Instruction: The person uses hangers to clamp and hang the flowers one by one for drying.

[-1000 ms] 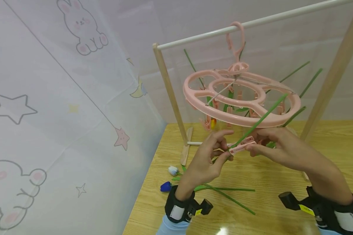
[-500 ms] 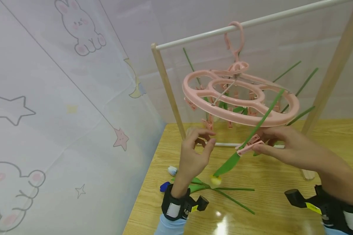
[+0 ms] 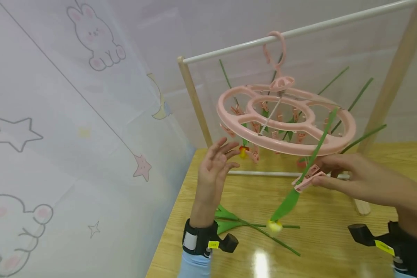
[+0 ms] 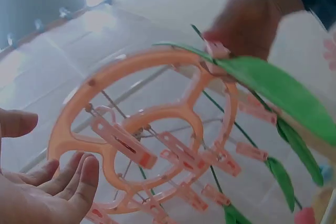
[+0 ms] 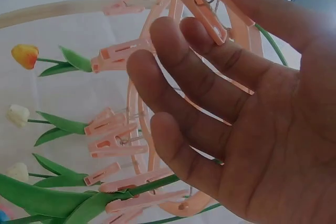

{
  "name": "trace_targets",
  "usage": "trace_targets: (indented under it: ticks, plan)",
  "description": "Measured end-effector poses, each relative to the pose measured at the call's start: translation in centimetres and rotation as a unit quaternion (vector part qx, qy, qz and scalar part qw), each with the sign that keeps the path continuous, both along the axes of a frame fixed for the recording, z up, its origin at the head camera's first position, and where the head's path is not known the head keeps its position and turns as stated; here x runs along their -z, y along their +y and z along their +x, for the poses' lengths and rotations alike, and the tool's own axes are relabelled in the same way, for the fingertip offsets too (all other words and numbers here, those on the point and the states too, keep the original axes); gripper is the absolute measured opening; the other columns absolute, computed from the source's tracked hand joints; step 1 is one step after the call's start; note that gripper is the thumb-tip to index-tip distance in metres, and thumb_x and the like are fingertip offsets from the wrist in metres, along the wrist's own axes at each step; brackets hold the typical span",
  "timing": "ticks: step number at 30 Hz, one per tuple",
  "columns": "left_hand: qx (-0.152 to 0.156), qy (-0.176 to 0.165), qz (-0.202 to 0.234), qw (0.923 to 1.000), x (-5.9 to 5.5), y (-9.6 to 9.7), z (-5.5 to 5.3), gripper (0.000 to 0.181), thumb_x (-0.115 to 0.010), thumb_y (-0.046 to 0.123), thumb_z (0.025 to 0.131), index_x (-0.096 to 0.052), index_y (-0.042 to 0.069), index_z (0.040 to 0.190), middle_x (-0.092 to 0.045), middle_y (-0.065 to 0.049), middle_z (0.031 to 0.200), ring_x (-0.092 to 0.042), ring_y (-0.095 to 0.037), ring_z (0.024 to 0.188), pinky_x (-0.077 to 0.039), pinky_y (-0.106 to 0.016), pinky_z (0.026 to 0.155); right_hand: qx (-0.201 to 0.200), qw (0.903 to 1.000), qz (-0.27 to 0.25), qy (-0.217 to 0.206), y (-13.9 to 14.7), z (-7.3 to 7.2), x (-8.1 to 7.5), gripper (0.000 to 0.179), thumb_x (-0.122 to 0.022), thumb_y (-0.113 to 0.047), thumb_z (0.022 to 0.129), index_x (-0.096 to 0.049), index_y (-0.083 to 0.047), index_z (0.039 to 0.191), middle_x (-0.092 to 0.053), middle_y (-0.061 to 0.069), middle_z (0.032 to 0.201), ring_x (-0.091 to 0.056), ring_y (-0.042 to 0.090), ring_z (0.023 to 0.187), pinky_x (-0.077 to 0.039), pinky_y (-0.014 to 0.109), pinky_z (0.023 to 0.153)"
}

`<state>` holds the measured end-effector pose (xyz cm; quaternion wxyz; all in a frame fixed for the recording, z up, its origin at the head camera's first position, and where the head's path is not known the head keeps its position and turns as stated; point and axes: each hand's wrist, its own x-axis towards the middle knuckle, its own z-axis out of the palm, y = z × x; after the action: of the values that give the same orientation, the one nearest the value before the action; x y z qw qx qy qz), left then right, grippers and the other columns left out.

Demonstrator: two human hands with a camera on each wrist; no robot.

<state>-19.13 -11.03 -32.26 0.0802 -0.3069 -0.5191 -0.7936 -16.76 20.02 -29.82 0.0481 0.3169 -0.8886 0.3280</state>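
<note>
My right hand [image 3: 361, 175] pinches the end of a pink clothespin [image 3: 309, 181] below the right front of the round pink drying hanger [image 3: 281, 145]. That clothespin grips an artificial tulip [image 3: 289, 204] by its green stem. The tulip's pale yellow flower points down, and its stem slants up past the ring. In the right wrist view, the clothespin [image 5: 202, 11] lies between thumb and forefinger, while the other fingers are loosely bent. To the left, my left hand [image 3: 213, 172] is raised with fingers spread, holding nothing, near a hanging red-and-yellow tulip [image 3: 243, 152].
The hanger hooks over a white rod [image 3: 319, 27] on wooden posts [image 3: 196, 100]. Several more clothespins and clipped tulips, such as an orange-yellow one [image 5: 24, 56], hang around it. Loose tulip stems [image 3: 264, 226] lie on the wooden table [image 3: 243, 258]. A printed curtain [image 3: 90, 154] stands at left.
My left hand has released the tulip, moved left and spread its fingers. My right hand has shifted slightly right with the clothespin, and the tulip now hangs from it with its flower exposed.
</note>
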Motion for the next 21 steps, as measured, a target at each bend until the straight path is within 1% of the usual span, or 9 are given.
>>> trace_targets:
  ticks: [1,3,5,7,8,10,12,16,21]
  plan:
    - [0.04,-0.011,0.023,0.9989,-0.1,-0.1,-0.1,0.05,-0.045,0.015,0.097,-0.03,-0.002,0.141,-0.045,-0.024,0.135,-0.041,-0.04,0.12,-0.047,-0.033,0.085,-0.001,1.0,0.004,0.0,0.1,0.0,0.1,0.019,-0.062,-0.02,0.09,-0.063,-0.032,0.105,-0.063,-0.016,0.091,-0.055,0.004,0.074,-0.047,0.027,0.055]
    - [0.105,-0.028,0.061,0.9922,-0.1,-0.3,-0.3,0.054,-0.043,0.017,0.097,-0.023,-0.003,0.144,-0.038,-0.025,0.14,-0.036,-0.04,0.125,-0.046,-0.033,0.089,-0.001,1.0,0.008,-0.003,0.3,-0.1,0.1,0.019,-0.061,-0.02,0.09,-0.062,-0.031,0.105,-0.063,-0.016,0.093,-0.056,0.004,0.076,-0.047,0.027,0.056]
    - [0.151,-0.043,0.092,0.9832,-0.2,-0.4,-0.5,0.058,-0.041,0.02,0.098,-0.017,-0.003,0.146,-0.033,-0.025,0.143,-0.032,-0.039,0.128,-0.044,-0.034,0.092,-0.003,0.9999,0.011,-0.008,0.5,-0.2,0.3,0.019,-0.061,-0.021,0.091,-0.062,-0.031,0.107,-0.063,-0.016,0.095,-0.057,0.004,0.077,-0.048,0.027,0.056]
    - [0.182,-0.061,0.119,0.9742,-0.1,-0.6,-0.6,0.057,-0.037,0.021,0.099,-0.016,-0.002,0.147,-0.03,-0.025,0.145,-0.029,-0.038,0.13,-0.042,-0.034,0.095,-0.012,0.9998,0.013,0.003,0.5,-0.3,0.5,0.019,-0.062,-0.019,0.09,-0.062,-0.032,0.105,-0.062,-0.018,0.095,-0.057,0.003,0.076,-0.048,0.027,0.058]
    - [0.193,-0.07,0.13,0.9702,-0.1,-0.6,-0.7,0.057,-0.037,0.022,0.1,-0.015,-0.001,0.147,-0.029,-0.024,0.146,-0.028,-0.038,0.131,-0.041,-0.034,0.096,-0.014,0.9998,0.014,0.006,0.5,-0.4,0.6,0.019,-0.062,-0.019,0.09,-0.063,-0.032,0.104,-0.062,-0.018,0.094,-0.057,0.003,0.076,-0.049,0.027,0.058]
    - [0.205,-0.08,0.144,0.9648,0.1,-0.8,-0.7,0.057,-0.036,0.023,0.1,-0.015,0.0,0.148,-0.029,-0.024,0.146,-0.026,-0.038,0.132,-0.04,-0.035,0.097,-0.018,0.9995,0.023,0.015,0.5,-0.6,0.8,0.018,-0.063,-0.02,0.089,-0.062,-0.033,0.102,-0.061,-0.02,0.092,-0.056,0.001,0.076,-0.049,0.027,0.06]
    - [0.212,-0.088,0.152,0.9613,0.2,-0.8,-0.7,0.057,-0.036,0.024,0.1,-0.016,0.001,0.148,-0.03,-0.023,0.145,-0.026,-0.037,0.132,-0.04,-0.034,0.097,-0.021,0.9991,0.03,0.022,0.5,-0.8,1.1,0.016,-0.063,-0.021,0.089,-0.063,-0.034,0.1,-0.061,-0.02,0.091,-0.056,0.0,0.076,-0.05,0.027,0.062]
    - [0.221,-0.093,0.155,0.9584,0.3,-0.3,-0.9,0.056,-0.039,0.026,0.1,-0.02,0.004,0.148,-0.034,-0.021,0.144,-0.025,-0.035,0.133,-0.04,-0.033,0.096,-0.01,0.9989,0.046,0.004,0.6,-1.1,1.4,0.011,-0.063,-0.027,0.089,-0.063,-0.032,0.099,-0.061,-0.017,0.092,-0.055,-0.001,0.078,-0.05,0.027,0.062]
    - [0.23,-0.083,0.167,0.9553,0.2,0.3,-1.3,0.054,-0.038,0.025,0.101,-0.021,0.005,0.148,-0.032,-0.019,0.147,-0.023,-0.033,0.134,-0.04,-0.031,0.094,-0.004,0.9991,0.041,-0.009,0.5,-1.1,1.5,0.01,-0.062,-0.028,0.09,-0.063,-0.032,0.099,-0.061,-0.016,0.091,-0.055,0.0,0.078,-0.049,0.026,0.06]
